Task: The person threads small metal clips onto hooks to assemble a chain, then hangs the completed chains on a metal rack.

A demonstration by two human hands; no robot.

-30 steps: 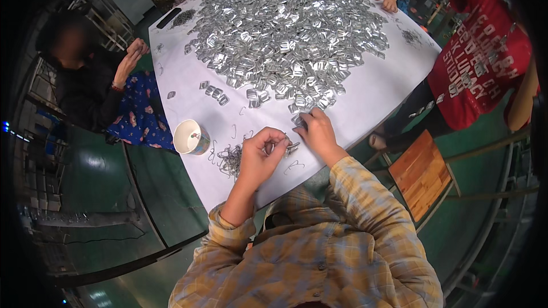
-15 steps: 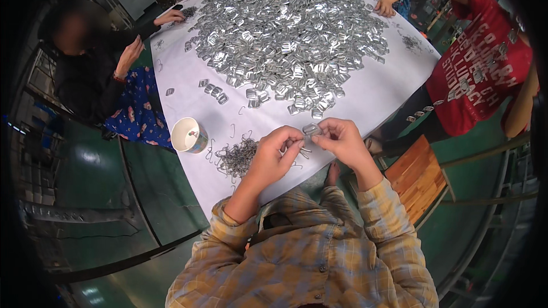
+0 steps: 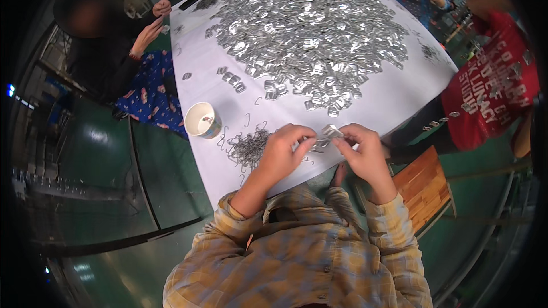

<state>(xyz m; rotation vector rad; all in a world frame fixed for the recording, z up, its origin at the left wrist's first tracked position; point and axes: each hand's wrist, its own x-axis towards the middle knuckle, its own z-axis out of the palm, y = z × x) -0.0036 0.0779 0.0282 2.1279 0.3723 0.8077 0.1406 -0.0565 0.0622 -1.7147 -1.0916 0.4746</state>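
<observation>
My left hand [image 3: 282, 149] is closed in a pinch, with a few thin metal wire hooks [image 3: 319, 146] sticking out past its fingertips. Opposite it, my right hand [image 3: 366, 155] grips a small shiny silver metal piece [image 3: 331, 131] between thumb and fingers. The two hands nearly meet over the table's near edge, and the wires lie close to the silver piece; whether they touch is too small to tell. Beside my left hand lies a tangled heap of wire hooks [image 3: 246, 149]. A large mound of similar silver pieces [image 3: 308, 34] covers the middle of the table.
A paper cup [image 3: 194, 128] stands left on the white-covered table [image 3: 394, 100]. Several loose silver pieces [image 3: 232, 80] lie beyond it. A black flat object [image 3: 191, 1] rests at the far left. Co-workers sit around the table; a red-shirted person [image 3: 491, 91] is at right, near a wooden stool [image 3: 422, 185].
The view has shifted, so the table sits further right. My right hand has tilted the silver piece. The left co-worker's hand has come off the table, and both their hands are now raised close together.
</observation>
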